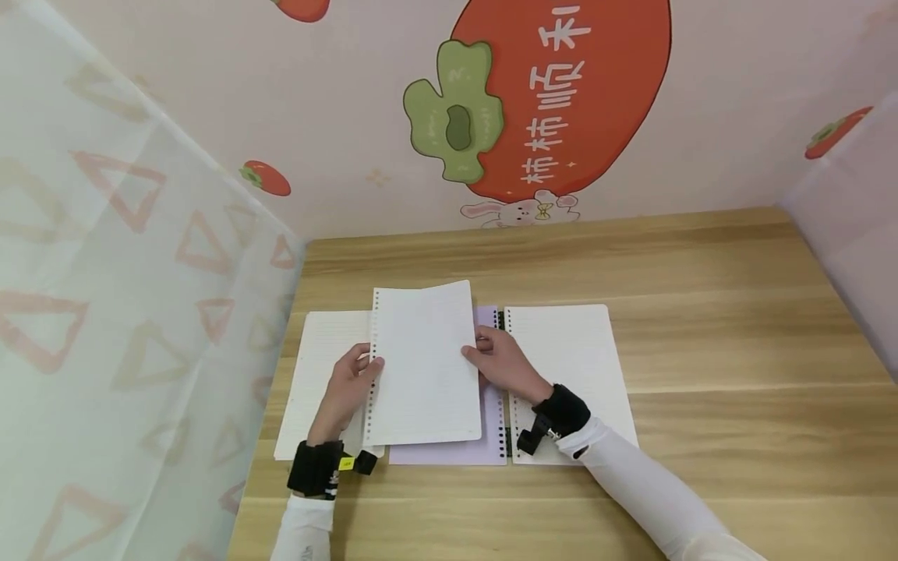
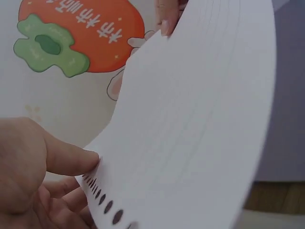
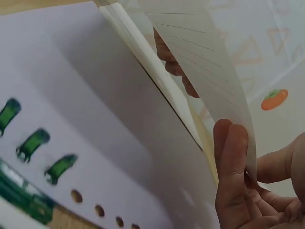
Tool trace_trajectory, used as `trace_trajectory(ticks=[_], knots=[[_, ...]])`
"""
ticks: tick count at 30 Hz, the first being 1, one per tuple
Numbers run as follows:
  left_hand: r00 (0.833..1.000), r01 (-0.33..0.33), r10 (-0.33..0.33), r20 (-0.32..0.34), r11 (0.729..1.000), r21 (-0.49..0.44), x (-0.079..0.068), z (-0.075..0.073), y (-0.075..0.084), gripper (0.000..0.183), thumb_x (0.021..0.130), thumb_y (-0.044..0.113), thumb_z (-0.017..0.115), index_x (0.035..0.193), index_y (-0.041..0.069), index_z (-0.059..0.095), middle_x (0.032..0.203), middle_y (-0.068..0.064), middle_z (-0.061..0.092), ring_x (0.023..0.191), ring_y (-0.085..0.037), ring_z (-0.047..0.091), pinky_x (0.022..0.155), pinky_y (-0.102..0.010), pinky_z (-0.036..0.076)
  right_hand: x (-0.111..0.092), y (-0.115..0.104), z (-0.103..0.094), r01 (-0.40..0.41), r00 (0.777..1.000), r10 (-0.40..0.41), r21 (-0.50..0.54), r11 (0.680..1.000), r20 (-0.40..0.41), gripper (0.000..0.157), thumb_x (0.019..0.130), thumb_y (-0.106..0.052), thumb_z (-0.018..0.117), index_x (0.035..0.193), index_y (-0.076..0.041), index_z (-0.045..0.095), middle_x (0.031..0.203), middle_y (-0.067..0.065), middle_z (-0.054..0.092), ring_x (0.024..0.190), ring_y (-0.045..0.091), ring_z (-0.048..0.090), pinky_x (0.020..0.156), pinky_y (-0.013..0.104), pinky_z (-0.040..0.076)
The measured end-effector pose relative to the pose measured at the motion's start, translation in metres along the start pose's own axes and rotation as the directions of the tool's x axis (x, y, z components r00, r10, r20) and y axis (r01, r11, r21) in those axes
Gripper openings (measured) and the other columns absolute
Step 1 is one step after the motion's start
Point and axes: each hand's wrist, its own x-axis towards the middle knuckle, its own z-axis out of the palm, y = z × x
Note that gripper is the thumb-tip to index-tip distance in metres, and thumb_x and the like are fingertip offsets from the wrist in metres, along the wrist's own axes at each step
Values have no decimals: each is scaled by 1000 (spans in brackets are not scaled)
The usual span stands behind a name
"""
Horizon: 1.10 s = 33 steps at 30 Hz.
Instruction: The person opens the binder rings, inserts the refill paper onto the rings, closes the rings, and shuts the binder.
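A white ruled loose-leaf sheet (image 1: 425,366), with a row of punched holes down its left edge, is held up above the table. My left hand (image 1: 351,382) pinches its holed edge, thumb on the front face. On the opposite edge my right hand (image 1: 507,362) pinches the paper between thumb and fingers. Beneath lies a binder's lilac cover (image 1: 491,436), partly hidden by the sheet. Dark green binder rings (image 3: 33,144) run along the cover's holes. Right of them lies a stack of white punched pages (image 1: 568,351), under my right forearm.
More ruled paper (image 1: 316,366) lies at the left, partly behind my left hand. The wooden table (image 1: 737,351) extends far to the right. A wall with a persimmon print (image 1: 561,93) rises behind, and a patterned sheet (image 1: 140,273) hangs along the left side.
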Motion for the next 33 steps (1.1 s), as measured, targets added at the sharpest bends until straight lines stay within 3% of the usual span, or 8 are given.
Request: trace_trajectory(ticks=[4,8,11,15,22,27,33], knots=[[999,-32,32,17,999,32,3,15,6,35,107,30,54,134,9,61,115,-19,72,80,-22,67,65,-31,55,-7,6,-21,1,1000,-1,6,1000,8,28,103,-21,59,124,-2,64,98,13,77,67,19,71,58,31,56],[996,-83,82,21,995,55,4,35,11,31,107,29,54,123,5,65,105,-16,70,72,-20,62,60,-28,51,-17,13,-43,-10,1000,10,-10,1000,-7,21,104,-21,59,110,-1,62,87,9,75,59,18,64,54,27,50],[993,-114,113,23,992,59,4,51,14,30,106,29,56,119,4,66,104,-16,71,71,-19,63,58,-28,51,-26,18,-59,-19,1000,18,-38,999,-25,25,104,-24,58,93,-2,52,71,4,63,55,16,55,53,25,43],[990,-139,138,27,988,71,5,72,17,28,104,27,59,117,4,70,105,-16,73,66,-19,64,54,-30,52,-40,24,-75,-37,998,35,-39,999,-43,34,104,-26,59,85,-4,41,61,1,45,54,16,50,53,24,39],[979,-190,184,86,980,66,4,100,24,27,105,23,58,115,2,71,90,-12,73,56,-20,62,51,-31,53,-64,37,-102,-38,995,32,-62,997,-98,37,102,-35,62,87,-2,53,57,2,47,53,18,51,57,25,40],[965,-229,218,146,971,61,4,114,29,28,104,25,59,112,2,73,69,-8,68,51,-21,62,50,-30,51,-81,44,-117,-85,986,71,-88,992,-151,42,101,-42,63,84,-4,58,57,0,44,55,17,47,57,26,38],[948,-254,233,218,964,77,7,130,35,26,103,28,61,106,7,76,60,-6,66,54,-25,63,51,-27,47,-100,53,-129,-140,971,120,-87,986,-209,48,101,-47,60,84,-2,60,62,4,42,58,19,44,59,28,34]])
